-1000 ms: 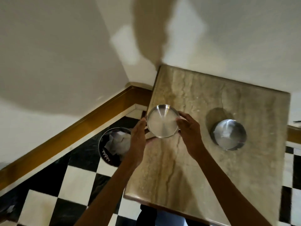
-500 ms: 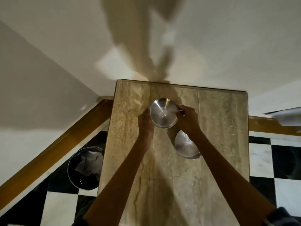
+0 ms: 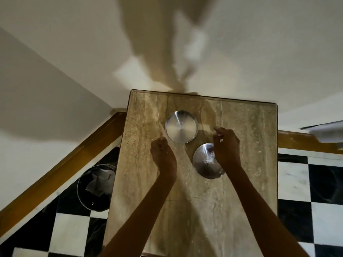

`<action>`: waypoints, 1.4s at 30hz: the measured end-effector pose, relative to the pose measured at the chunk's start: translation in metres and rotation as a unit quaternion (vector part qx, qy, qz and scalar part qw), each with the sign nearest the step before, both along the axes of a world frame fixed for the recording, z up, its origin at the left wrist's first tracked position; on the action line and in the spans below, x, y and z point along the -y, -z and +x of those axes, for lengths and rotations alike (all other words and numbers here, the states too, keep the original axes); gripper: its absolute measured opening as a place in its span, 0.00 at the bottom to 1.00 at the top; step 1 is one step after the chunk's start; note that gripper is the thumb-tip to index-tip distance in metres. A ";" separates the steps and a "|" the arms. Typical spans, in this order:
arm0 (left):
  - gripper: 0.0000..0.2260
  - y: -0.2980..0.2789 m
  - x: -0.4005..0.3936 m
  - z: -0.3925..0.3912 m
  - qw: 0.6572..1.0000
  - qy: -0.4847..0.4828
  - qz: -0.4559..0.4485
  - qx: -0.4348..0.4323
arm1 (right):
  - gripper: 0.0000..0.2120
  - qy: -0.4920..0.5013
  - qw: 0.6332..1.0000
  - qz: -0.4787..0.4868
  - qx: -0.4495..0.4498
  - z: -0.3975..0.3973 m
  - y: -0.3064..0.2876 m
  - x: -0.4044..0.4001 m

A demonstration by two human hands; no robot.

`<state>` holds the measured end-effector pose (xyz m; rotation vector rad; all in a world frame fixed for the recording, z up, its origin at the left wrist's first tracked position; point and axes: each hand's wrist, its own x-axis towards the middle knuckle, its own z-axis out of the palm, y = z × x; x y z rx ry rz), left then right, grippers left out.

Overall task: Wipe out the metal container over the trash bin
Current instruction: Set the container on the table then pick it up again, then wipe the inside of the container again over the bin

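Note:
A round metal container (image 3: 181, 127) rests on the marble table (image 3: 241, 182) near its far edge, its inside clean and shiny. A second metal container (image 3: 205, 162) stands just nearer, with dark and white residue inside; my right hand (image 3: 227, 145) partly covers its right side. My left hand (image 3: 163, 156) hovers just left of and below the clean container, fingers loosely curled, holding nothing. My right hand's fingers are curled with nothing clearly in them. The black trash bin (image 3: 96, 188) with crumpled white paper stands on the floor left of the table.
The table stands against a white wall. A wooden baseboard (image 3: 61, 171) runs along the wall on the left. The floor is black-and-white checkered tile (image 3: 315, 182). A white object (image 3: 326, 132) juts in at the right edge.
Both hands set the clean container down on the far part of the table and let go of it. The hands have drawn back toward me.

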<state>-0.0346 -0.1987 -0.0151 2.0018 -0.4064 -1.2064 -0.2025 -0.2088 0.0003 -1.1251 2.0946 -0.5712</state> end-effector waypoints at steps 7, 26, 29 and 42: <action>0.11 -0.028 -0.045 -0.043 0.928 -0.060 0.218 -0.297 | 0.15 -0.047 0.993 0.112 -0.013 -0.018 0.005 -0.042; 0.32 -0.044 -0.136 0.158 0.818 -0.140 0.176 -0.529 | 0.13 -0.100 0.981 0.022 0.167 0.150 -0.041 -0.119; 0.28 -0.041 -0.146 0.211 0.814 -0.130 0.094 -0.559 | 0.16 -0.124 0.965 0.059 0.221 0.204 -0.037 -0.125; 0.35 0.041 -0.148 0.394 0.796 -0.161 0.027 -0.583 | 0.11 -0.217 0.934 0.124 0.255 0.400 0.035 -0.093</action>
